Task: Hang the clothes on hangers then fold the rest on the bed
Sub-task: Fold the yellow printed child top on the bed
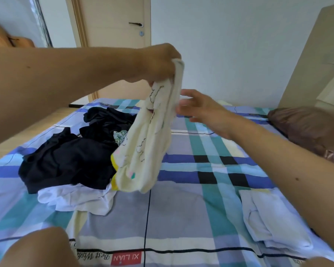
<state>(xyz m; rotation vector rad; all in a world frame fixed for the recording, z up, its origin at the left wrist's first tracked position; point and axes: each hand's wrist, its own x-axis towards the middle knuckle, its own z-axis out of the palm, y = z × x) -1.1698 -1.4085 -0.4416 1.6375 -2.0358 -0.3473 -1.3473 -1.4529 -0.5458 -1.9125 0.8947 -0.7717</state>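
Head view: grips cream garment by its top edge in left hand, dangling it over bed beside dark pile, likely to let it fall straight; holds right hand, fingers spread and empty, just beside its edge.

left hand holds cream garment above bed

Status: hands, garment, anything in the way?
Left hand grips cream garment, hanging over bed. Right hand open beside it. Dark clothes pile close behind.
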